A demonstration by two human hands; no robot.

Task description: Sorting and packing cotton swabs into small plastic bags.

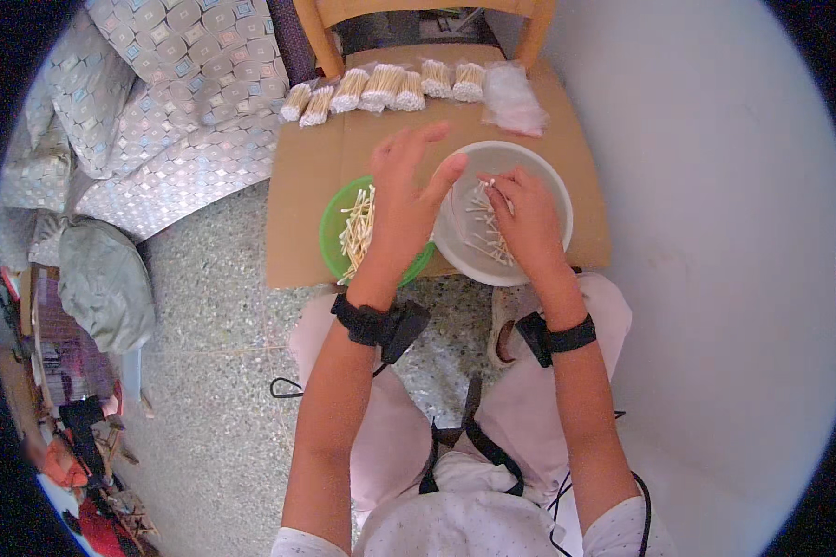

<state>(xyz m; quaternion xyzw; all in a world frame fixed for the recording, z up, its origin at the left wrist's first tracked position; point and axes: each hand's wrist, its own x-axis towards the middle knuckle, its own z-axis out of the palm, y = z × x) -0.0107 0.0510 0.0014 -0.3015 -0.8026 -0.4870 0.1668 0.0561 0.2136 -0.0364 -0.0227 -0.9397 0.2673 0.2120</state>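
At far L there is a patterned cloth (186, 111) w/ small diamond shapes, and below it a grey cloth bundle (107, 283). Next comes the speckled floor (209, 278). Then the wooden chair (320, 42), its seat covered w/ brown cardboard (585, 204). Along the back of the cardboard stand or lie cotton swab bundles (381, 86) in clear wrap, in a row. Nearer to the person is the green bowl (329, 232), w/ loose cotton swabs (358, 232) lying in diff. directions. The L hand (411, 190) is above the cardboard, b/w the two bowls in this view; it is wide, thumb apart from the fingers, and I see nothing in it. To its R is the white bowl (529, 158), also w/ some loose swabs (494, 243) inside. The R hand (529, 213) is over this bowl, its fingers narrow, tips at the swabs; I cannot tell if it grips one. Behind the white bowl, R of the bundles, lie clear plastic bags (514, 97). At far R is a pale wall (706, 232).
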